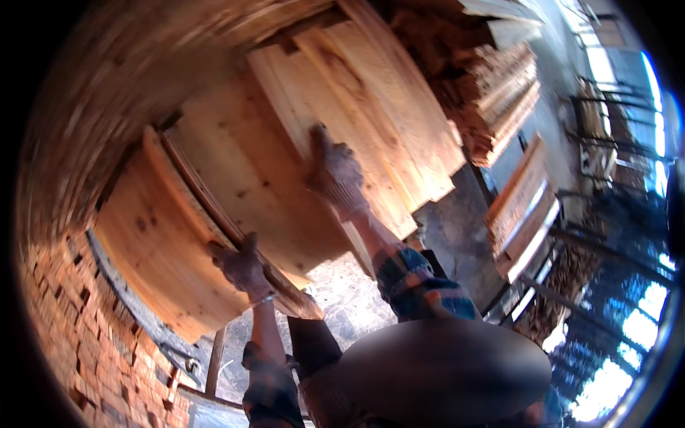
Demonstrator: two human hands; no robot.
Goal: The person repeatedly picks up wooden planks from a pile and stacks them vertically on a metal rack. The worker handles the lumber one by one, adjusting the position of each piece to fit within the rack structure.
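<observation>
Both of my hands wear knitted work gloves. My left hand (244, 272) grips the near end of a long wooden board (193, 207) at the edge of the left stack, thumb and fingers apart across it. The left stack's broad top board (160, 232) lies beside it. Farther off and to the right, my right hand (338, 175) is closed at the left edge of a pale wooden board (292, 96) on the right stack, its fingertips partly hidden by blur. Between the two stacks lies a lower, wide wooden surface (228, 143) in shade.
Bundled timber strips (503, 100) stand beyond the right stack. Farther right, several planks (521, 203) lean near metal rails (599, 250). A wall of piled wood blocks (100, 335) runs along the left. Sunlit floor (349, 296) shows below the boards.
</observation>
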